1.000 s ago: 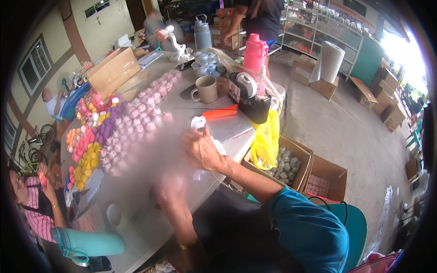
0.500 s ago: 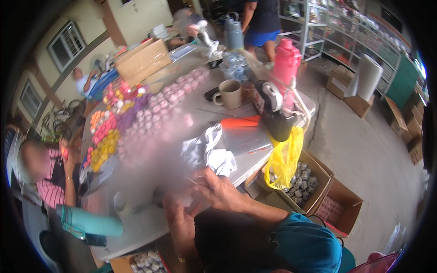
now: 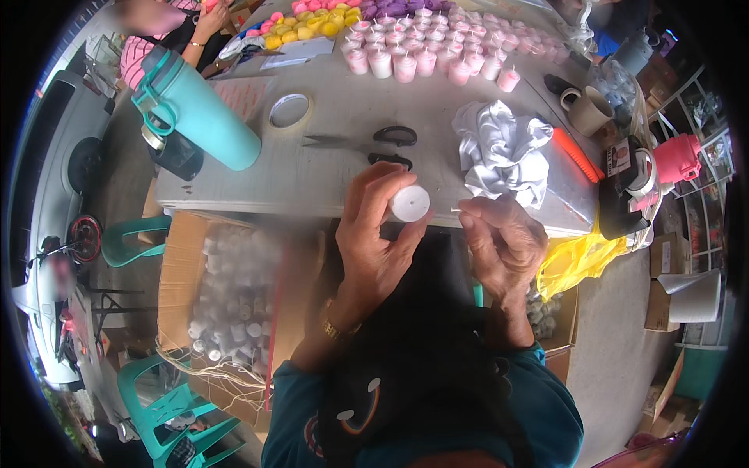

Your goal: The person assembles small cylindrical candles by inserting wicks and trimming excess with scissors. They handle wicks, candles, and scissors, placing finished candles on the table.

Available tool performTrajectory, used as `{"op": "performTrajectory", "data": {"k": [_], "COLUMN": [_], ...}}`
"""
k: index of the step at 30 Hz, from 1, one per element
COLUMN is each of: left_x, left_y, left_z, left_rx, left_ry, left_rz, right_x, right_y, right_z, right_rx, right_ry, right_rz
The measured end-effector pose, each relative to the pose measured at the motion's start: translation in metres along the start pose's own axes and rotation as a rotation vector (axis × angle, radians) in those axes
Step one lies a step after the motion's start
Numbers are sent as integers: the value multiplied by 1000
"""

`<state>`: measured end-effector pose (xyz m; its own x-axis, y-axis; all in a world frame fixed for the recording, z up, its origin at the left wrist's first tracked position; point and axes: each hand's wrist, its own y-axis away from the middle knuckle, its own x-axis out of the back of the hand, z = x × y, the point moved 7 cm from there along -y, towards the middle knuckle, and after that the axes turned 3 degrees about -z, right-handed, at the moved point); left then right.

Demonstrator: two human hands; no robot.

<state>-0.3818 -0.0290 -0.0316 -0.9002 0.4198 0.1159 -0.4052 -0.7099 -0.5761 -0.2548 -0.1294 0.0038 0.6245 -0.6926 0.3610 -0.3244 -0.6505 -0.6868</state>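
My left hand (image 3: 367,246) holds a short white candle (image 3: 410,203) between thumb and fingers, its round face turned up with a small hole in the middle. Just right of it, my right hand (image 3: 507,243) pinches a thin, short white wick (image 3: 456,209) that points toward the candle without touching it. Both hands are over the table's near edge. Black-handled scissors (image 3: 360,146) lie on the table beyond my left hand. A crumpled white cloth (image 3: 503,152) lies beyond my right hand.
Rows of pink candles (image 3: 425,62) stand at the back. A teal bottle (image 3: 204,113) and a tape roll (image 3: 290,111) are left; a mug (image 3: 591,111), orange tool (image 3: 577,154) and yellow bag (image 3: 581,261) are right. An open carton (image 3: 178,288) of white candles sits below left.
The view has swung and levelled over the table's near edge. My hands, close together and partly blurred before, are now apart, with the candle and wick plainly visible.
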Motion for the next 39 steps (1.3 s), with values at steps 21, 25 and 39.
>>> {"op": "performTrajectory", "data": {"k": [21,25,39], "left_x": [10,8,-11], "left_y": [12,15,32], "left_z": [8,-10,-33], "left_rx": [-36,273,779], "left_ry": [-82,411,1430], "left_rz": [-33,-51,-61], "right_x": [-20,-18,-31], "right_y": [6,8,8], "right_z": [-22,-21,-24], "right_rx": [94,67,86], "right_ry": [264,260,150], "right_rz": [-68,-79,-51]}}
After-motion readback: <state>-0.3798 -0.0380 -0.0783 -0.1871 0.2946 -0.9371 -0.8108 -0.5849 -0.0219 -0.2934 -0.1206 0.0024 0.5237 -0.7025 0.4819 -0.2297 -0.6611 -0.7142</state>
